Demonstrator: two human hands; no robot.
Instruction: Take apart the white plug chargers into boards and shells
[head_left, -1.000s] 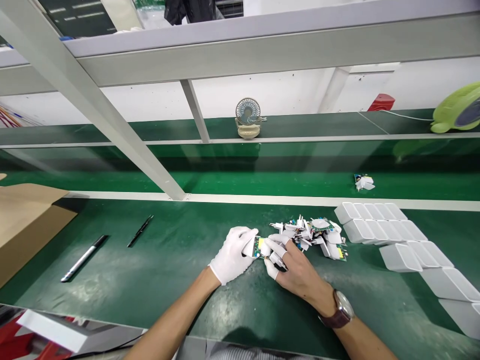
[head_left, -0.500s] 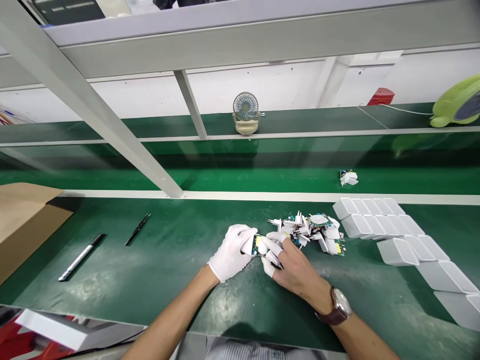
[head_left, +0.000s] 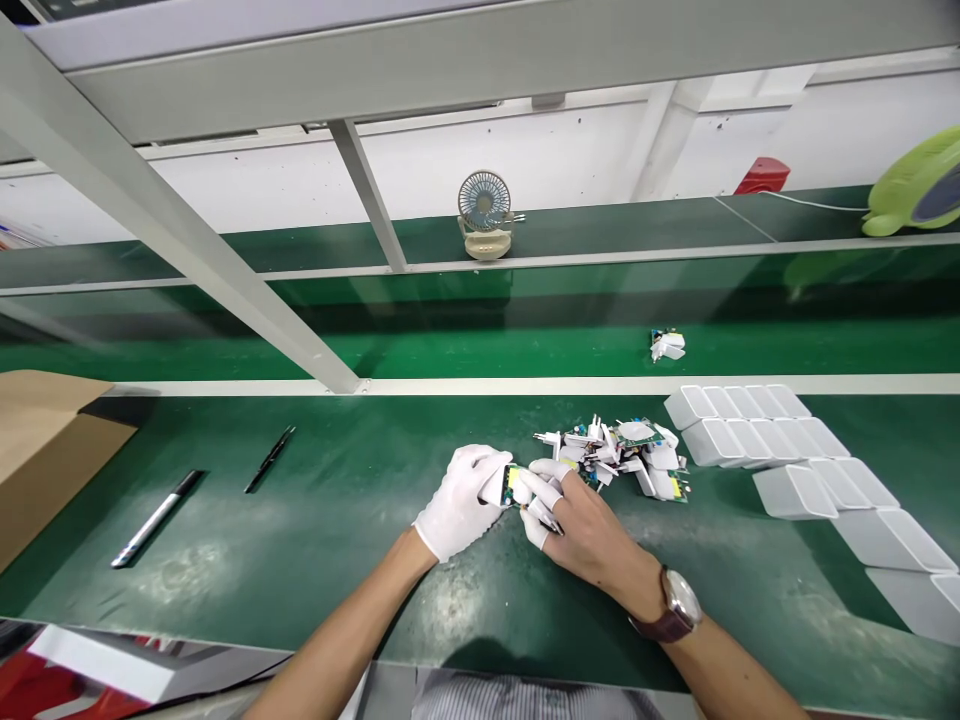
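Observation:
My left hand, in a white glove, is closed around the white casing side of a small circuit board with a yellow part. My right hand, with white finger covers and a wristwatch, is closed on the board's right side. A slim object with a dark end shows under its fingers, too hidden to name. Just beyond the right hand lies a pile of circuit boards with white plug parts.
White plastic bins stand in rows at the right. A marker, a black pen and a cardboard box lie at the left. Behind the rail, another board sits on a green strip. A small fan stands on the shelf.
The single board on the green strip behind the rail has shifted left. The view has tilted slightly. Both hands keep their hold on the circuit board with hardly any movement.

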